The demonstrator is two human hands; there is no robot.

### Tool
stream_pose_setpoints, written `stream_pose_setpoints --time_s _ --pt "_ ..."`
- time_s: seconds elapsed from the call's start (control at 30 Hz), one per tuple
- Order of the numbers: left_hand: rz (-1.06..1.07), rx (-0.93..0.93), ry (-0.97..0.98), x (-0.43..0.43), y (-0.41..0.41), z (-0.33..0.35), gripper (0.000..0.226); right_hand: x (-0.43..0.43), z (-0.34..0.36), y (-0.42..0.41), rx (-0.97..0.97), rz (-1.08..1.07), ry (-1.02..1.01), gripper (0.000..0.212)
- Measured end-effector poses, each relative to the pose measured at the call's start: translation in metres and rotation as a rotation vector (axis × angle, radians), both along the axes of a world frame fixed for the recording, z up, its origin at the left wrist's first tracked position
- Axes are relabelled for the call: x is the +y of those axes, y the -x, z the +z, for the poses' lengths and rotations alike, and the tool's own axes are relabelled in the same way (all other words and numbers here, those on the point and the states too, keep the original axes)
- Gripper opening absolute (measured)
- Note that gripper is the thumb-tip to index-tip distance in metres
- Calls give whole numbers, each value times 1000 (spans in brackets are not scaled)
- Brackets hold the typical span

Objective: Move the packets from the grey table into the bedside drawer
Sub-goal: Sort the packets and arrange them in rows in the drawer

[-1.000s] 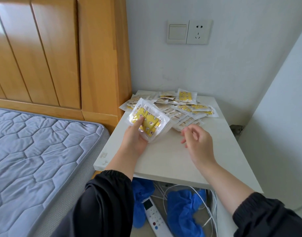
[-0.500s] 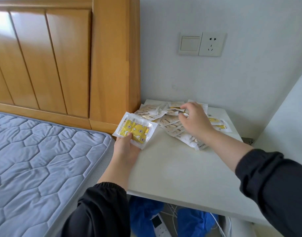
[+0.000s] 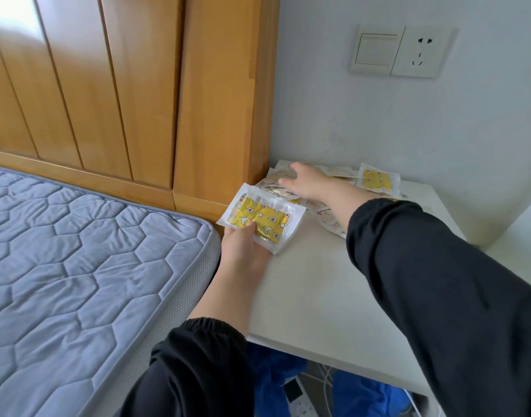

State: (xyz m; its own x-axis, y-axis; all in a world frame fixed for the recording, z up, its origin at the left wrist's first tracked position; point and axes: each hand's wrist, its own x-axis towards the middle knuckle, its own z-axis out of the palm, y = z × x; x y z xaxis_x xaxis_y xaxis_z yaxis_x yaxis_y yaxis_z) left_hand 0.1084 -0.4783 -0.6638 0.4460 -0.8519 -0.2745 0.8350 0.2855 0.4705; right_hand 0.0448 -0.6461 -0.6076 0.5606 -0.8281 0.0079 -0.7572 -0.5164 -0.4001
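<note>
My left hand grips a stack of clear plastic packets whose contents are printed yellow with stars and moons. My thumb is curled down on top of the yellow print and my other fingers are hidden beneath the stack. I hold it roughly flat over the near-left corner of the pale grey table, with its left edge jutting out past the tabletop toward the bed. I cannot tell whether its underside touches the table.

My right hand is stretched far forward across the table, palm down. Its fingers are almost straight and loosely spread, and they lie open on the packets rather than closing round any of them. They rest on the loose pile of packets, which is heaped along the back of the table against the wall. My fingertips sit on the beige-looking packets at the pile's left end, just beside the honey-coloured wooden headboard. My black sleeve crosses in front of the pile and hides its middle. A yellow-printed packet shows at its right end.

The blue-grey quilted mattress lies to the left, close against the table's side. A white wall switch and socket plate is fixed above the pile. Under the table's front edge I see crumpled blue fabric, a white remote control and some white cables.
</note>
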Motion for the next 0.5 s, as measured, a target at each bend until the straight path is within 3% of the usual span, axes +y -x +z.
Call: stream_pose_setpoints --time_s 0.3,0.4,0.5 --pt "-29 -44 12 -2 -1 -4 44 -13 -20 -13 256 -40 142 73" --pt "-29 -27 -2 -3 -1 -4 44 -14 -20 -16 226 5 163 67" --pt "-28 -27 -3 -3 -2 -5 44 -13 -17 -15 158 67 37 58"
